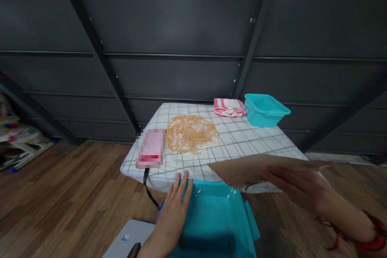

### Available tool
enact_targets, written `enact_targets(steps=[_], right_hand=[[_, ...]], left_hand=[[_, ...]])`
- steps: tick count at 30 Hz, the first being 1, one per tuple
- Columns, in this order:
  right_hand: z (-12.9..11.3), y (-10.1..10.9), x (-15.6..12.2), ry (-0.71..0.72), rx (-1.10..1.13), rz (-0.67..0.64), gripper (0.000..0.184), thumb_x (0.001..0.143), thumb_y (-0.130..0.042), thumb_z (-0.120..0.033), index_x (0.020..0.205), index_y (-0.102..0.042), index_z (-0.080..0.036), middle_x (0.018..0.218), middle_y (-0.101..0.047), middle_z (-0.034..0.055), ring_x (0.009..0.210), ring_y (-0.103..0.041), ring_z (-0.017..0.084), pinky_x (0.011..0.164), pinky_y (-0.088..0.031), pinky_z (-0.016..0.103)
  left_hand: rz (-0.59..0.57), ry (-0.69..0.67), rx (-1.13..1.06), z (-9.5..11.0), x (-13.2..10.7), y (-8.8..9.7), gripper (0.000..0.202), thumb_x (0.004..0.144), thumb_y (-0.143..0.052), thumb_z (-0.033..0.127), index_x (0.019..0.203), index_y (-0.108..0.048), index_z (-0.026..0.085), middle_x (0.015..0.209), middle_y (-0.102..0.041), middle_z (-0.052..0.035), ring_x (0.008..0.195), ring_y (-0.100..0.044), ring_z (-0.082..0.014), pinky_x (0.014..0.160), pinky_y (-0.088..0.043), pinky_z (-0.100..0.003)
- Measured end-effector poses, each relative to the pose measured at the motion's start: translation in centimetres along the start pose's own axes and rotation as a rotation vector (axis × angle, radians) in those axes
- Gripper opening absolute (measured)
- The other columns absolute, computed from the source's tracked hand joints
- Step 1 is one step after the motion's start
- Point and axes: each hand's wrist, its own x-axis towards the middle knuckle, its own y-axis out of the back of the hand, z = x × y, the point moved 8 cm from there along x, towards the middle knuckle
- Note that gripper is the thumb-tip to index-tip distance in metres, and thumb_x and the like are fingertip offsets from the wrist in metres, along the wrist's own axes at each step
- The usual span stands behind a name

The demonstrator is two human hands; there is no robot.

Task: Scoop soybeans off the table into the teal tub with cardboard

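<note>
My left hand [175, 213] lies over the left rim of a teal plastic basin [213, 209], fingers stretched out towards the table; its thumb is hidden. The basin sits at the table's front edge, with a few small specks on its bottom. My right hand [302, 185] is closed on a flat piece of brown cardboard [242, 169], which is tilted above the table's front right part. Farther back, a spread of yellow soybeans [192, 131] mixed with white grains lies on the checked tablecloth [242, 141].
A blurred-out pink package [152, 149] lies left of the beans, a black strap [147, 185] below it. At the back right are a folded pink-and-white towel [229, 107] and a second teal basin [264, 113]. A grey laptop-like slab [128, 238] is at lower left. A dark panel wall [181, 20] stands behind.
</note>
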Motion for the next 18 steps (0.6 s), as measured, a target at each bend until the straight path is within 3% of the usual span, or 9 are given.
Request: enact_targets(steps=[5,14,18], right_hand=[[-0.2,0.8,1.0,0.079,0.015,0.099,0.032,0.09,-0.027,-0.005,0.106,-0.053,-0.014,0.083,-0.067,0.0069,0.075,-0.063,0.013,0.066,-0.053,0.023],[-2.1,-0.1,-0.5,0.178,-0.017,0.01,0.042,0.087,-0.029,-0.002,0.124,-0.046,-0.013,0.098,-0.066,0.0078,0.088,-0.062,0.017,0.07,-0.055,0.028],[-2.3,-0.4,-1.1,0.177,0.01,-0.013,0.047,0.087,-0.028,-0.002,0.133,-0.033,-0.012,0.105,-0.064,0.0083,0.097,-0.059,0.017,0.077,-0.054,0.029]], left_hand=[[-0.004,-0.002,0.019,0.1,0.2,0.1,0.072,0.068,-0.026,-0.016,0.13,-0.037,0.018,0.136,-0.034,-0.0127,0.123,-0.024,-0.0307,0.091,-0.044,-0.043],[0.009,-0.003,-0.029,-0.2,-0.2,-0.2,0.072,0.071,-0.025,-0.013,0.135,-0.027,0.021,0.14,-0.029,-0.0124,0.127,-0.019,-0.0276,0.094,-0.042,-0.043],[0.027,0.0,-0.067,-0.3,-0.4,-0.2,0.073,0.072,-0.025,-0.012,0.136,-0.021,0.022,0.141,-0.027,-0.0116,0.129,-0.015,-0.0264,0.096,-0.04,-0.043]])
